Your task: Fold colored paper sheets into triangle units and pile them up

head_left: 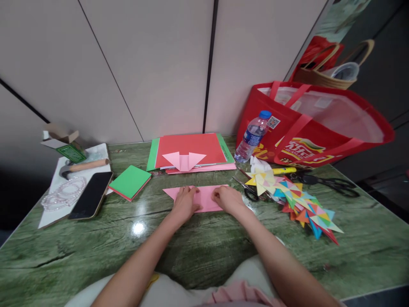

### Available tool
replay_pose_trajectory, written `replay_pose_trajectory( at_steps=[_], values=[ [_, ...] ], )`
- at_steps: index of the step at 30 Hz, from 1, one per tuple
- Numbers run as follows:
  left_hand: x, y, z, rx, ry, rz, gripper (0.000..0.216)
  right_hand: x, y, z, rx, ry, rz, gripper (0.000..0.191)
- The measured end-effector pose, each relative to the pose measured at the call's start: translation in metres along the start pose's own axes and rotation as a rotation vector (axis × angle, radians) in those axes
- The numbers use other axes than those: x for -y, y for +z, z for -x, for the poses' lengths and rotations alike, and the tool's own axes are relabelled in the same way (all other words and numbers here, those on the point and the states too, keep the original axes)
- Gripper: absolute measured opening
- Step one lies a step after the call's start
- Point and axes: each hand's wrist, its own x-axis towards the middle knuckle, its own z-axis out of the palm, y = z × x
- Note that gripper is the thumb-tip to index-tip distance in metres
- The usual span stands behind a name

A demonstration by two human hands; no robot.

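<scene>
A folded sheet of pink origami paper (pixel 204 197) lies on the green stone-patterned table in front of me, with a pointed left end. My left hand (pixel 186 200) presses on its left part, fingers bent at the far edge and the thumb on the paper. At the right end, my right hand (pixel 227 198) has its fingers curled and pinched on the paper. Just beyond, a folded pink paper piece (pixel 184 162) with two pointed wings rests against a stack of red, green and pink sheets (pixel 191 145).
On the left are green square papers (pixel 130 181), a phone (pixel 91 196), beads (pixel 64 194), a wooden-handled tool (pixel 89 165) and a small box (pixel 72 151). To the right stand a water bottle (pixel 251 140), red bag (pixel 287 128), scissors (pixel 335 183) and colourful folded paper pieces (pixel 300 200).
</scene>
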Motion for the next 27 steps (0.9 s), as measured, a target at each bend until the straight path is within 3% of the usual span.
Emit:
replay_pose_trajectory(
  at_steps=[8, 14, 27],
  values=[
    [-0.001, -0.001, 0.001, 0.014, 0.011, -0.059, 0.048, -0.013, -0.007, 0.01, 0.065, 0.068, 0.037, 0.021],
    [-0.003, -0.004, 0.002, 0.074, 0.028, -0.121, 0.043, -0.02, -0.006, 0.003, 0.11, 0.066, -0.091, 0.01],
    [-0.01, -0.014, 0.003, 0.072, -0.128, -0.321, 0.071, -0.027, -0.003, -0.002, 0.123, 0.045, -0.14, 0.008]
  ],
)
